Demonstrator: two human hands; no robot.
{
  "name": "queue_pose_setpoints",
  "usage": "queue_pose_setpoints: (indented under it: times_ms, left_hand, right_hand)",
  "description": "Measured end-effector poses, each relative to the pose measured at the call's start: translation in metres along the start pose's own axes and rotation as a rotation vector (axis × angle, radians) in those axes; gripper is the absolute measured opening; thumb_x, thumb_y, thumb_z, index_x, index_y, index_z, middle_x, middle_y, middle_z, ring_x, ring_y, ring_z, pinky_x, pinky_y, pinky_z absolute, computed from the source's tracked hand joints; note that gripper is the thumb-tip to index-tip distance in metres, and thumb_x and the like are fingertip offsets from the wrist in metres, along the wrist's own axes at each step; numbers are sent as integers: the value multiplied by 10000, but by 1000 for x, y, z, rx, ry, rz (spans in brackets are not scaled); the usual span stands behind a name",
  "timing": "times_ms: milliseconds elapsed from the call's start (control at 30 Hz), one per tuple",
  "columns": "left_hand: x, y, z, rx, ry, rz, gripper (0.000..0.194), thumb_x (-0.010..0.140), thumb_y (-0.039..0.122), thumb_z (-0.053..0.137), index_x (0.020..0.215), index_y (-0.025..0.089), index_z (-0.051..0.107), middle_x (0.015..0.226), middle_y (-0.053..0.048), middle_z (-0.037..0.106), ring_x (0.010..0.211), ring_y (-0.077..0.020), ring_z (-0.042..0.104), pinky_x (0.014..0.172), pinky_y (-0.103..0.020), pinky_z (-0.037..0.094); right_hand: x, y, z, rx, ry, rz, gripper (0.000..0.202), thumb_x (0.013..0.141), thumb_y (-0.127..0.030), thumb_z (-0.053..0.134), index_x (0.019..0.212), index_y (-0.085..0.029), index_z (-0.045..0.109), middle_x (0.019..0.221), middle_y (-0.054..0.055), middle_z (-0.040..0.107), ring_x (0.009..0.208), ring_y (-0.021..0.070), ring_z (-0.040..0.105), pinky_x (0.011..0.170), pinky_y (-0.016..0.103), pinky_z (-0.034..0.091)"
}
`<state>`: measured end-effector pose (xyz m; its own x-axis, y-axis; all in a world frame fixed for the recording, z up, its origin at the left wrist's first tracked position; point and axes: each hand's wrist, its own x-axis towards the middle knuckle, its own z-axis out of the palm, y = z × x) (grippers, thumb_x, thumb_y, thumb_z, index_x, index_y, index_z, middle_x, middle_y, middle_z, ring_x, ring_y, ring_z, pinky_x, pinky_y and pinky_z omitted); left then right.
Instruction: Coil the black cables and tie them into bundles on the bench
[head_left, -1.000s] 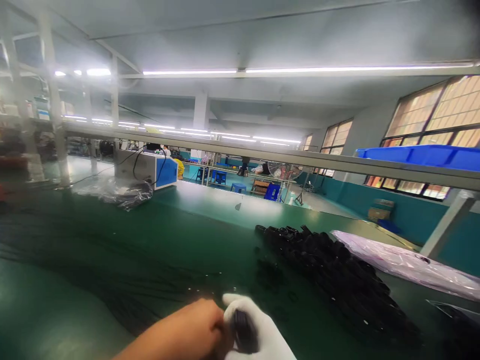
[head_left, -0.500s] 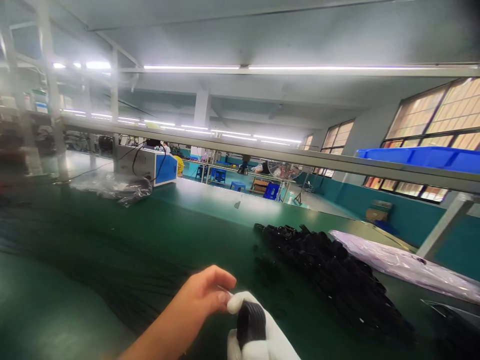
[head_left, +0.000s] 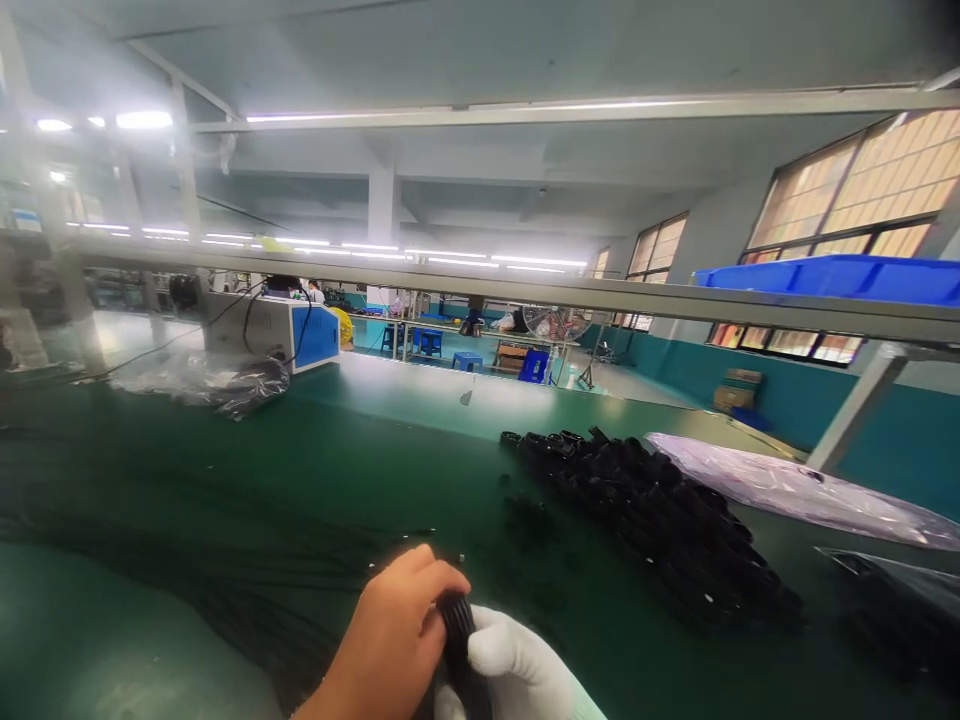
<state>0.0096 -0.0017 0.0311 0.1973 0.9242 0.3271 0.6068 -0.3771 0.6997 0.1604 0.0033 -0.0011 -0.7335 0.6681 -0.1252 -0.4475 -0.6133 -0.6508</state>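
Note:
A coiled black cable [head_left: 457, 625] is held low in front of me, between my two hands. The bare fingers and thumb of my left hand [head_left: 397, 625] close round its upper left side. White-gloved, my right hand [head_left: 525, 665] grips the coil from the right, with its thumb against the windings. The lower part of the coil is hidden by the hands. Long loose black cables [head_left: 217, 560] run across the green table to the left. Right of my hands lies a heap of coiled black cables [head_left: 637, 510].
A pinkish plastic bag [head_left: 795, 490] lies behind the heap, and a dark clear bag [head_left: 900, 600] at the right. Clear plastic [head_left: 202, 380] rests by a blue-and-grey machine [head_left: 300, 335]. A metal rail [head_left: 570, 290] crosses above the table, bearing a blue bin [head_left: 832, 280].
My left hand has turned and now closes on the coil, which my right hand alone held before. The coil has tilted and shifted left. The view has moved slightly.

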Motion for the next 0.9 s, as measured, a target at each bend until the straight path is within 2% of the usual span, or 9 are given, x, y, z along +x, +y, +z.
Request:
queue_pose_setpoints:
  times_ms: [133, 233, 400, 467, 567, 633, 733, 800, 900]
  left_hand:
    - [0, -5, 0, -98, 23, -35, 347, 711, 32, 443, 867, 216, 693, 821, -10, 605, 741, -161, 569, 652, -238, 415]
    - [-1, -5, -1, -104, 44, -47, 337, 704, 35, 453, 870, 212, 687, 818, -9, 601, 752, -163, 564, 669, -239, 417]
    - [3, -1, -14, 64, 34, -123, 339, 684, 34, 437, 838, 221, 674, 835, -12, 589, 816, -179, 558, 710, -257, 410]
    - [7, -3, -25, 25, -78, -141, 343, 701, 91, 482, 942, 237, 677, 893, -8, 591, 811, -171, 552, 723, -258, 417]
    - [14, -10, -40, -255, -320, -130, 390, 738, 230, 555, 1116, 245, 650, 1004, -8, 604, 854, -162, 551, 790, -255, 428]
    - [18, -16, -43, -352, -392, -146, 359, 740, 281, 579, 1080, 217, 677, 979, -15, 625, 867, -171, 555, 782, -254, 431]
    - [21, -22, -37, -240, -350, -185, 284, 739, 330, 609, 968, 204, 718, 853, -8, 655, 774, -177, 570, 683, -255, 424]
    - [20, -23, -30, -165, -247, -194, 266, 782, 356, 577, 967, 224, 715, 853, -2, 673, 777, -182, 582, 696, -267, 426]
    - [11, -23, -22, -146, -54, -184, 238, 832, 274, 502, 981, 222, 681, 922, -7, 669, 849, -179, 594, 773, -270, 437]
  right_hand:
    - [2, 0, -1, -110, -76, -50, 430, 795, -536, 588, 974, -148, 636, 677, 24, 587, 527, 100, 504, 496, 207, 336]
    - [5, 4, 2, -204, -55, -99, 435, 778, -552, 627, 924, -142, 644, 559, -9, 540, 443, 78, 426, 450, 198, 300]
    - [14, 9, -1, -81, 29, -106, 538, 765, -617, 606, 1019, -143, 624, 719, 29, 637, 539, 111, 574, 513, 223, 440]
    - [18, 9, -6, -13, 56, -74, 475, 792, -573, 605, 1009, -152, 624, 793, 44, 668, 560, 123, 610, 506, 227, 461]
    - [22, 10, -9, 82, 55, 36, 465, 832, -574, 545, 969, -137, 627, 830, 79, 679, 552, 125, 615, 499, 225, 454]
    - [22, 11, -8, 76, 62, 62, 507, 839, -596, 504, 975, -120, 614, 816, 89, 660, 569, 131, 614, 519, 236, 457]
    - [20, 9, -5, -200, 156, -42, 499, 745, -511, 659, 1065, -138, 572, 872, 64, 606, 695, 165, 623, 571, 271, 484]
    - [17, 6, -5, -398, 204, -112, 607, 622, -365, 777, 1140, -163, 532, 949, 55, 570, 760, 181, 621, 607, 293, 499]
    - [13, 2, -6, -410, 180, -105, 678, 561, -313, 793, 1160, -168, 510, 1020, 67, 530, 800, 190, 616, 645, 318, 513]
